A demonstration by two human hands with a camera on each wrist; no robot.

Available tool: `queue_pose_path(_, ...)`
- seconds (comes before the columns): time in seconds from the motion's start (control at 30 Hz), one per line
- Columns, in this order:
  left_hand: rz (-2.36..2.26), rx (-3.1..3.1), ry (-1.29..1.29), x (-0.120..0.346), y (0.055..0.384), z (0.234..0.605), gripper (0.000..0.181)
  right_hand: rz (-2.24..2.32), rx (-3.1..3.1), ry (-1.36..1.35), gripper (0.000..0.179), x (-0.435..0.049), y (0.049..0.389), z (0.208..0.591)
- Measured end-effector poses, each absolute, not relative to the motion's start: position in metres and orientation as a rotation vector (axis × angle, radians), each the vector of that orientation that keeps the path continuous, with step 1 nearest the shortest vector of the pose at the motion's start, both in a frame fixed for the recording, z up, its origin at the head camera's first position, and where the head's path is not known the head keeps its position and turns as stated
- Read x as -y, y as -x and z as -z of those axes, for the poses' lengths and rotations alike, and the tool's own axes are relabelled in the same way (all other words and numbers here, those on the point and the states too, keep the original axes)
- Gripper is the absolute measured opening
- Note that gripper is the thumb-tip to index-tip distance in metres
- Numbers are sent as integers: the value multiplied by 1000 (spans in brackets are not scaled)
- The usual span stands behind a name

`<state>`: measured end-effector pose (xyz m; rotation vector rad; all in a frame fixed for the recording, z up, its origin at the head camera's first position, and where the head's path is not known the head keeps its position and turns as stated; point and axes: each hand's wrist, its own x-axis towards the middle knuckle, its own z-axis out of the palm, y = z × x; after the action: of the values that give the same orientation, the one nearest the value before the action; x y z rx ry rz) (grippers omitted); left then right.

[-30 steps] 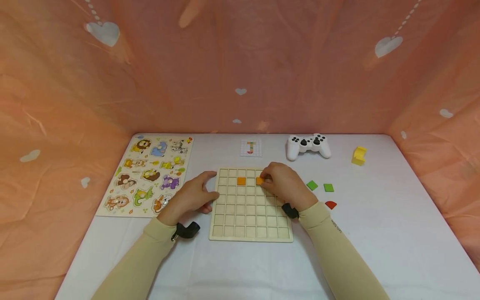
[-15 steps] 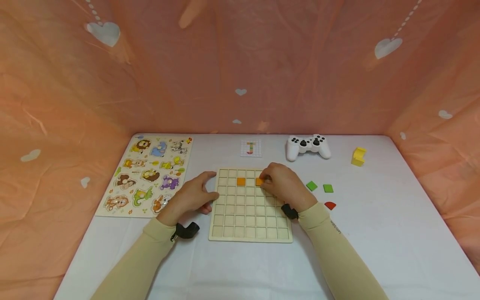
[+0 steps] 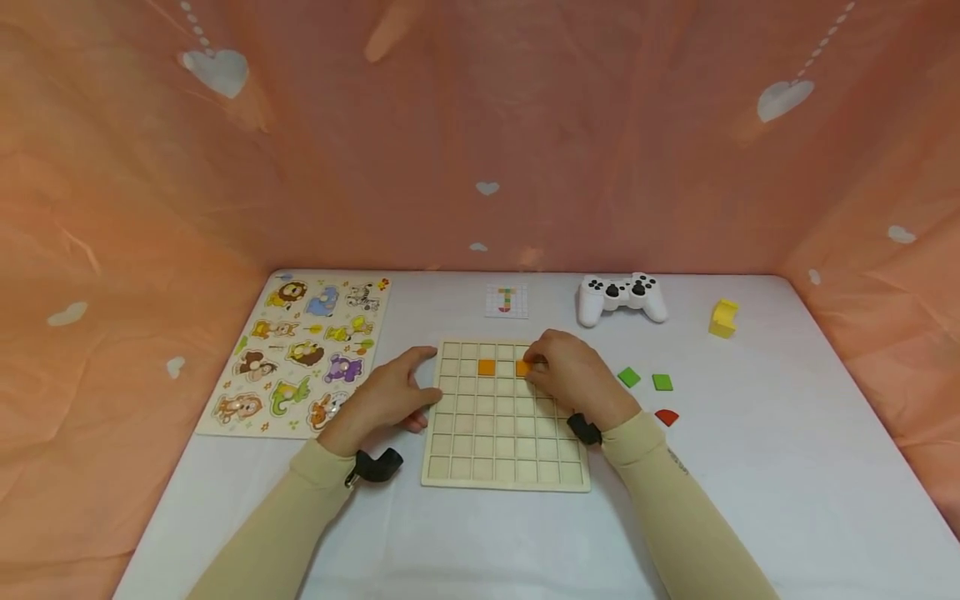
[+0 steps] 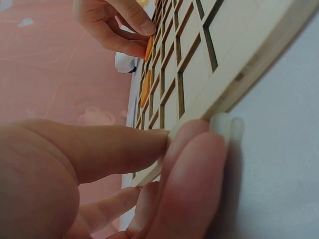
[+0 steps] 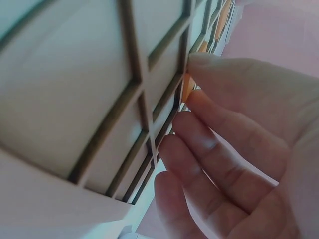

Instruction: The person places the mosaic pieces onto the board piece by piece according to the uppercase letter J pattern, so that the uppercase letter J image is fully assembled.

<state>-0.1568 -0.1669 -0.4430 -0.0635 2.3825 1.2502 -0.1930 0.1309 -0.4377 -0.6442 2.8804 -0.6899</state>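
Note:
A pale wooden grid board [image 3: 506, 425] lies flat on the white table. My left hand [image 3: 386, 396] is at its left edge, with thumb and fingers against the rim in the left wrist view. Over the board's upper right part, my right hand [image 3: 573, 371] pinches an orange square tile [image 3: 522, 367] between thumb and index finger, at a cell in the second row. That tile [image 5: 187, 88] is partly hidden by the fingertips in the right wrist view. Another orange square tile [image 3: 487, 367] sits in the same row, further left.
Two green square tiles [image 3: 662, 382] and a red quarter-round tile [image 3: 667, 417] lie right of the board. Behind are a pattern card [image 3: 507, 301], a white game controller [image 3: 622, 298] and a yellow block [image 3: 723, 318]. An animal puzzle board [image 3: 296, 357] lies at left.
The head view has shifted slightly. Both hands keep their places at the board, and the right fingers stay on the orange tile.

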Motion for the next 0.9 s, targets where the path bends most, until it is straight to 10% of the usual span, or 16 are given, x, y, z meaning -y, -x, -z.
queue_pose_path(0.9, -1223, -2381, 55, 167, 159, 442, 78, 845, -2846, 297, 31, -222, 184, 425)
